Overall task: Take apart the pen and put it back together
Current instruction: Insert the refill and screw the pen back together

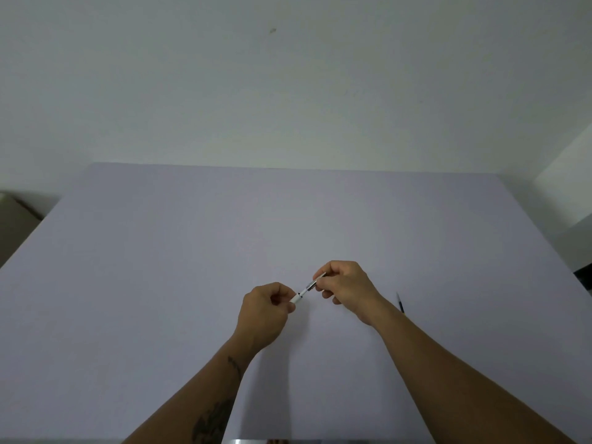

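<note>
While our left hand (264,310) pinched the white barrel (297,298) and our right hand (344,288) gripped the metal tip section (315,282), the refill (400,303) lay toward the desk's (160,251) right edge. We judged the pen mid-disassembly; next the two halves needed twisting apart.

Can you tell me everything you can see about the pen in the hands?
The pen is thin and white, plastic by its look, with a dark band and a silvery metal part near its middle. It is held above the table, tilted up toward the right. The left hand pinches its lower white end and the right hand pinches its upper end. The fingers hide both tips. It touches nothing else.
</note>
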`<action>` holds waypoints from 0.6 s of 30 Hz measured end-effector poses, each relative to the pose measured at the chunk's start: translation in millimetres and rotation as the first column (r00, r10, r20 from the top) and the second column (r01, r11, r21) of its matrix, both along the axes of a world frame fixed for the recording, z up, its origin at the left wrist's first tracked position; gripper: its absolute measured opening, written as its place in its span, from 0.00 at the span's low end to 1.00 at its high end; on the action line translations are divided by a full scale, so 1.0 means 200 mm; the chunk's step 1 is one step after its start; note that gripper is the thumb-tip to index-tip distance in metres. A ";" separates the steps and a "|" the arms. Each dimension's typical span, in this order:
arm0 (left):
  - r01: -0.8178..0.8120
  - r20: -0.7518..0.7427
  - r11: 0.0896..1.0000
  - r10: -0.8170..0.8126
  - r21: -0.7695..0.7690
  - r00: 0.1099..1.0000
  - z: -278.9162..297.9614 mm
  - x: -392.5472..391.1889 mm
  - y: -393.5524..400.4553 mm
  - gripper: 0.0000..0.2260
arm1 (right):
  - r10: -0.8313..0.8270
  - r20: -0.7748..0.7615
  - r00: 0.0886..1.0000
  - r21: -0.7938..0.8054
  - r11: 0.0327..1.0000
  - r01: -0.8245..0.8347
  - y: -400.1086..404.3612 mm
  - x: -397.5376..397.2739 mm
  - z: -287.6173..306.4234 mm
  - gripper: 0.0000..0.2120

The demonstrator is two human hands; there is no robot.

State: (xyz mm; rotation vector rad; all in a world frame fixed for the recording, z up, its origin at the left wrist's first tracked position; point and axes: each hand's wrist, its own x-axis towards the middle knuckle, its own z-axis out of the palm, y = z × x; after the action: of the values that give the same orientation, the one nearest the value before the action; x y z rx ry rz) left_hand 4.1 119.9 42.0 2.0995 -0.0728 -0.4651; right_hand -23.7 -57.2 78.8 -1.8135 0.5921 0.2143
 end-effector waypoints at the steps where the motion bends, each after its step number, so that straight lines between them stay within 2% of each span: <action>1: -0.003 -0.018 1.000 0.003 -0.012 1.000 0.00 0.01 0.01 0.06 | 0.006 0.012 1.000 0.014 1.000 -0.006 0.00 0.00 0.00 0.07; 5: 0.050 -0.096 0.997 -0.056 -0.064 0.994 0.02 0.02 0.03 0.06 | 0.038 0.052 0.998 0.003 0.999 -0.038 -0.01 -0.01 0.01 0.07; 7: 0.093 -0.166 0.986 -0.115 -0.138 0.979 0.02 0.03 0.05 0.06 | 0.064 0.042 0.997 -0.001 0.998 -0.064 -0.03 0.00 0.03 0.07; 10: 0.150 -0.299 0.954 -0.227 -0.258 0.927 0.04 0.04 0.07 0.07 | 0.148 -0.015 0.989 0.034 0.989 -0.147 -0.06 0.03 0.08 0.10; 13: 0.187 -0.385 0.934 -0.300 -0.304 0.873 0.06 0.05 0.06 0.08 | 0.244 -0.066 0.968 0.032 0.970 -0.242 -0.07 0.06 0.11 0.10; 18: 0.142 -0.443 0.927 -0.295 -0.346 0.847 0.06 0.06 0.06 0.09 | 0.293 -0.130 0.947 -0.035 0.954 -0.299 -0.08 0.09 0.14 0.06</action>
State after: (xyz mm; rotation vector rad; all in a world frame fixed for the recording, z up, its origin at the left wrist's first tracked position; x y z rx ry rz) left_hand 15.9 132.5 53.1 1.6253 -0.0858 -1.0505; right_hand -6.4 -73.8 107.1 -1.9479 0.4106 0.5216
